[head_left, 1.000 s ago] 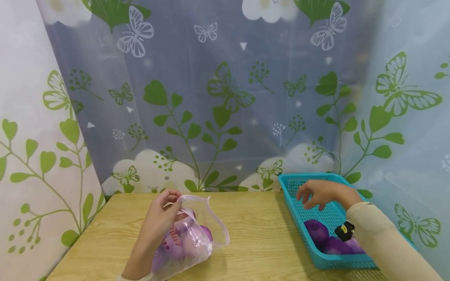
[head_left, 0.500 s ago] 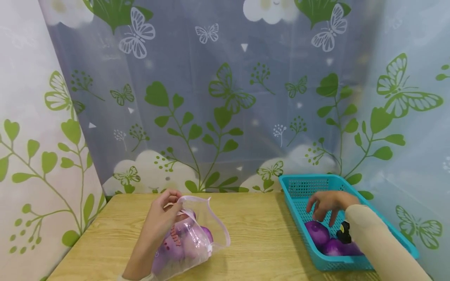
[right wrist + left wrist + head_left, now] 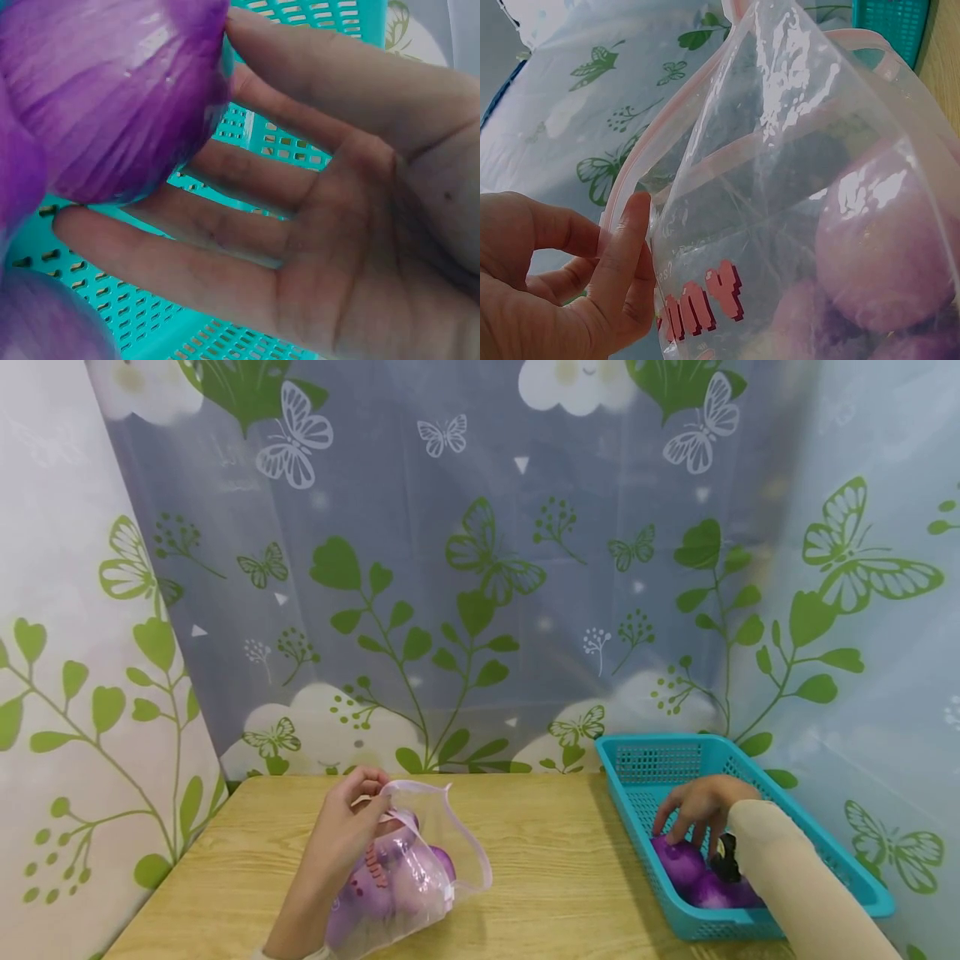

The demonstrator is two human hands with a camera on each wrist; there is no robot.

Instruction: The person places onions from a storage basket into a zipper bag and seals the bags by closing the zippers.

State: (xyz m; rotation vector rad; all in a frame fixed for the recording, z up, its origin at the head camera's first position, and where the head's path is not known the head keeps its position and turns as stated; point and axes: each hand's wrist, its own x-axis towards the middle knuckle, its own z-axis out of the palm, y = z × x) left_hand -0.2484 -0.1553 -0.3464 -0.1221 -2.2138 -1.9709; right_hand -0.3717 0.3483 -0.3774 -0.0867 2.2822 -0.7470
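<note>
My left hand [image 3: 341,827] pinches the pink-edged rim of a clear zip bag [image 3: 427,906] between thumb and fingers, and the bag's mouth gapes. Red lettering is printed on the bag. Inside it, several purple onions [image 3: 881,240] show through the plastic. Over at the right, my right hand [image 3: 701,806] reaches down into the turquoise basket [image 3: 633,839]. Its fingers [image 3: 225,176] are spread, fairly straight, around the side of a purple onion [image 3: 112,97], with the thumb tip right at the onion's edge. More onions [image 3: 45,322] lie beside it.
The basket has perforated walls and stands on the wooden table [image 3: 547,860] at the right. Around the table hang curtains [image 3: 480,568] printed with butterflies and green plants. A black wrist camera [image 3: 726,858] sits under my right wrist.
My right hand has lowered from above the basket down to the onion near its left side, fingertips now at it. The left hand and the bag have stayed in place.
</note>
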